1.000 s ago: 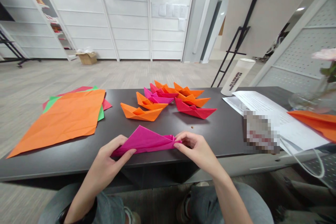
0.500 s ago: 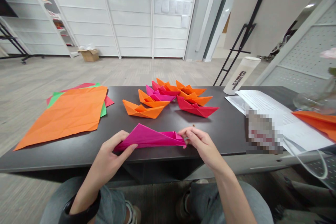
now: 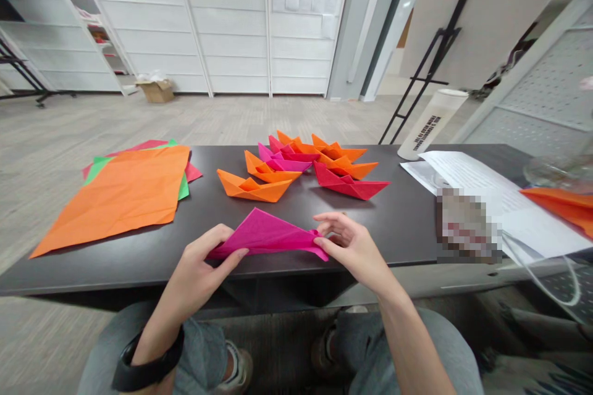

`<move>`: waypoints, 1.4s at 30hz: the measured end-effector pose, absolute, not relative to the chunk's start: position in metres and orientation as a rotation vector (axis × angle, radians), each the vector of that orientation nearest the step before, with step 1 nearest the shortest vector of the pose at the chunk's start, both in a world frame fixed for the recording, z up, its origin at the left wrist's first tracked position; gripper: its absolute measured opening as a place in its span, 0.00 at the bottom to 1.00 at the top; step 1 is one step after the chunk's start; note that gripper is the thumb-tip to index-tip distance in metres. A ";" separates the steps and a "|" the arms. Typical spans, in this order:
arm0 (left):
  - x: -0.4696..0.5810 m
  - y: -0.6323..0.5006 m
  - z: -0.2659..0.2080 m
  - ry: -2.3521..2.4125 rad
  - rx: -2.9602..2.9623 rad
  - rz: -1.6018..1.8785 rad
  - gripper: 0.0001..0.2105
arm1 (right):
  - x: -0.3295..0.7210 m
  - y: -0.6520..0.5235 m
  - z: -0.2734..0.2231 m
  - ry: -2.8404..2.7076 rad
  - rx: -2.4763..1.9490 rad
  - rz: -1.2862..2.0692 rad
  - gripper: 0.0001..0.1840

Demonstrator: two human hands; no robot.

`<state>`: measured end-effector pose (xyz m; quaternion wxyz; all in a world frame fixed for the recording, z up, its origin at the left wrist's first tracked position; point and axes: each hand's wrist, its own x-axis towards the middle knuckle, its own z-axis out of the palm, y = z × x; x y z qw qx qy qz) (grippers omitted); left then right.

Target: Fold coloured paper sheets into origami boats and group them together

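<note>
A magenta folded paper with a raised peak is held low over the front edge of the dark table. My left hand pinches its left end, thumb in front and fingers behind. At the right end, where the paper is bunched, my right hand grips it between thumb and fingers. Beyond the hands stand several folded paper boats: an orange boat is nearest on the left, and a red boat sits to its right. A magenta boat lies among the others behind.
Orange sheets top a stack with green and red ones at the table's left. On the right are printed papers, a blurred-out item, a white cylinder, an orange paper piece and a white cable.
The right end of the magenta paper, earlier showing an opened fold, is now pressed and bunched under my right hand. My right fingers have spread more. The view has tilted slightly down.
</note>
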<state>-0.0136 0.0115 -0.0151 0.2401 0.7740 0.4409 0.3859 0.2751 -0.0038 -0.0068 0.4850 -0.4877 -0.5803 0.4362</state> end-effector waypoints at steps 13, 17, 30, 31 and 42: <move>-0.020 0.015 -0.026 1.230 2.129 1.126 0.09 | 0.279 -0.007 -0.008 -1.483 -1.080 1.043 0.10; -0.019 0.014 -0.025 1.250 2.076 1.109 0.12 | 0.281 -0.009 -0.004 -1.583 -1.010 1.021 0.06; -0.021 0.016 -0.030 1.321 2.103 1.067 0.16 | 0.276 -0.009 -0.008 -1.459 -1.155 1.029 0.07; -0.021 0.016 -0.031 1.319 2.111 1.071 0.16 | 0.276 -0.009 -0.009 -1.453 -1.157 1.017 0.07; -0.023 0.018 -0.031 1.299 2.119 1.044 0.17 | 0.275 -0.009 -0.006 -1.479 -1.111 1.005 0.05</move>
